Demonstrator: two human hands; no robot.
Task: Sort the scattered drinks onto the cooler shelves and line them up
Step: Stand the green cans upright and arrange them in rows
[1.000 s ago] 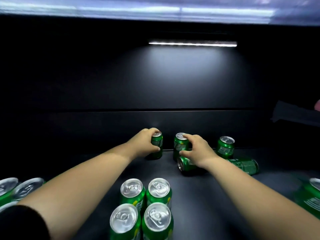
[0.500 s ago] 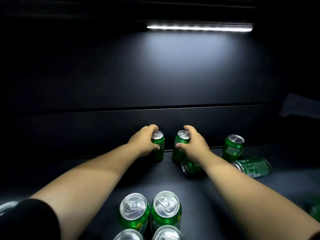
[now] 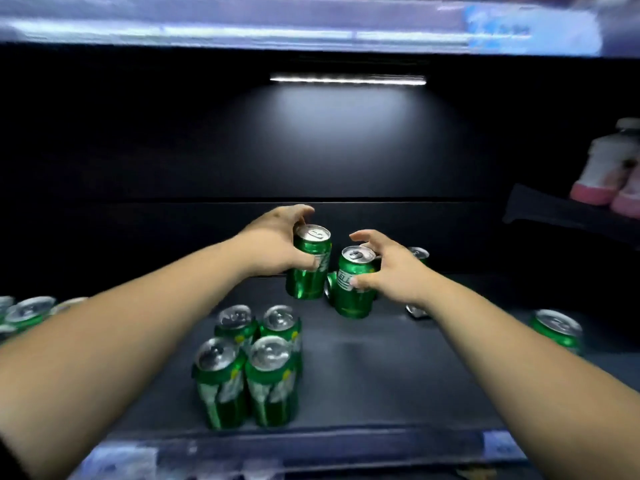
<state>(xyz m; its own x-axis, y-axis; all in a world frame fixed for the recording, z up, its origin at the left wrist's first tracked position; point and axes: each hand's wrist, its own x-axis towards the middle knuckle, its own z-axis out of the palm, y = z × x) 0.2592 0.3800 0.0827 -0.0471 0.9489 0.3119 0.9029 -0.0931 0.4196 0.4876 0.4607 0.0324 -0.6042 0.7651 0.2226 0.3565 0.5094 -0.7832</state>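
My left hand [image 3: 277,247] grips a green can [image 3: 310,268], held slightly above the dark shelf [image 3: 381,375]. Close beside it my right hand [image 3: 384,268] grips a second green can [image 3: 353,289], thumb on its front, upper fingers spread over the rim. Several upright green cans [image 3: 252,368] stand as a tight block near the shelf's front edge. Behind my right hand, one upright can [image 3: 419,254] and a lying can [image 3: 417,310] are partly hidden. Another lying can peeks out between the two held cans.
A single green can [image 3: 556,330] stands at the right. More cans [image 3: 27,311] sit at the far left behind my left forearm. Pink-and-white bottles [image 3: 609,168] stand on a neighbouring shelf at the upper right. A light strip [image 3: 348,79] glows on the back wall.
Both hands have pulled their cans from the back of the shelf toward the front and lifted them. The view has tilted down, showing the shelf's front edge.
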